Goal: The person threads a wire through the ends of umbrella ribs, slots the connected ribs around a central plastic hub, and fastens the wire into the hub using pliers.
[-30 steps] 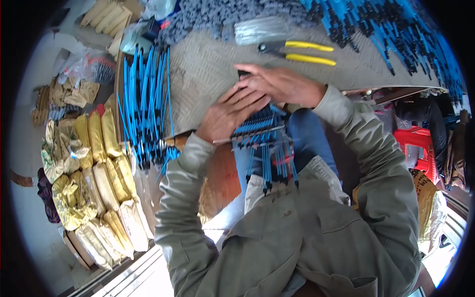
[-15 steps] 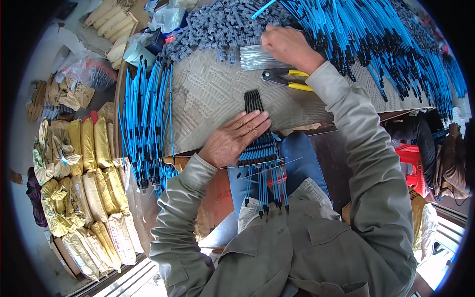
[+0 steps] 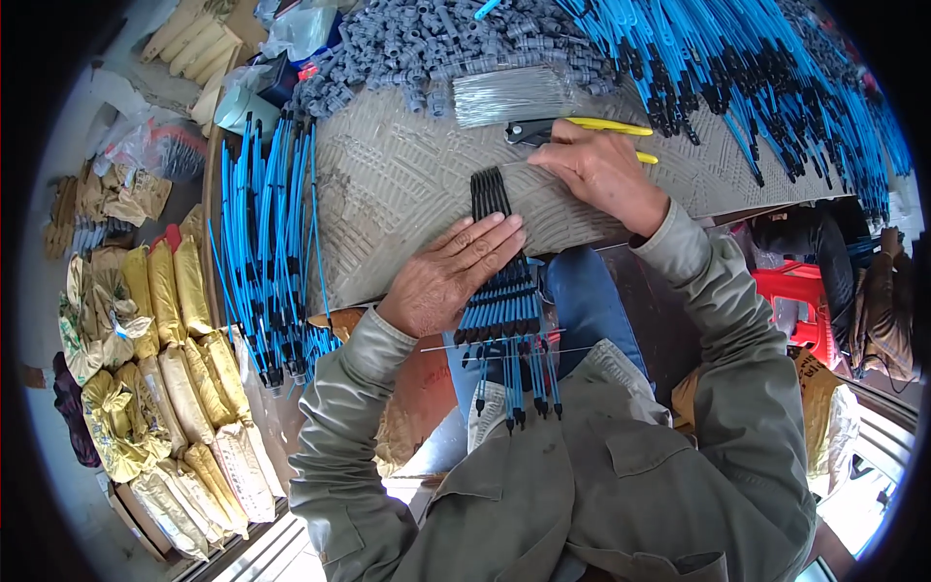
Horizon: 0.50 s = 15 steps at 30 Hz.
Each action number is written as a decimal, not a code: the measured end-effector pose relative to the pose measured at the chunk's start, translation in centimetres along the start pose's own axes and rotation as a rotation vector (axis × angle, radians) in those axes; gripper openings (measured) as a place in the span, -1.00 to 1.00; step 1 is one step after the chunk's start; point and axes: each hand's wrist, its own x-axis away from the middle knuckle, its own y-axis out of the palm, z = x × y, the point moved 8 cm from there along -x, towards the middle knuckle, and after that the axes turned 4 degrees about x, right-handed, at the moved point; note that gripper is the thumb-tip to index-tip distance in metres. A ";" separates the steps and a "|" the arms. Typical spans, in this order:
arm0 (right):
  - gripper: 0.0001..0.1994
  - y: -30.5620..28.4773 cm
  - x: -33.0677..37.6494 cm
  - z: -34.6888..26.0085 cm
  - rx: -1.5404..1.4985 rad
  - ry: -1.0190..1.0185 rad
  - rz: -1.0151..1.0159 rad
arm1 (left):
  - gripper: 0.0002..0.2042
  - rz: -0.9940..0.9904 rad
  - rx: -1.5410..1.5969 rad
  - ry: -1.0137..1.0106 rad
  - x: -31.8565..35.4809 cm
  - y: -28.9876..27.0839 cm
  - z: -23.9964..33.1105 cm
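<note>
Where the grey ribbed mat (image 3: 407, 194) meets the table edge, the left hand (image 3: 448, 276) lies flat with open fingers, pressing a row of blue plastic rods with black tips (image 3: 504, 301) that overhangs the lap. Just beyond, the right hand (image 3: 596, 170) pinches a thin metal wire (image 3: 504, 165) at the rods' far ends. Yellow-handled pliers (image 3: 582, 128) lie behind it, beside a bundle of grey wires (image 3: 509, 95).

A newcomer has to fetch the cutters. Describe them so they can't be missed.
Start at the grey ribbed mat that covers the table. Near its far side, by the right hand, lie the pliers, next to a bundle of thin metal wires. They alone have yellow handles; everything around them is grey or blue.
</note>
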 end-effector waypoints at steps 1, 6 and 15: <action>-0.89 0.1 0.0 0.1 0.012 0.003 -0.005 | -0.33 -0.004 0.002 -0.002 -0.1 0.0 -0.1; -0.86 0.1 -0.5 -0.4 0.029 -0.044 0.016 | -0.35 -0.015 0.005 -0.011 -0.1 0.0 -0.1; -0.86 0.1 -0.7 -0.7 0.046 -0.083 0.001 | -0.32 0.002 0.022 0.002 -0.3 -0.3 0.1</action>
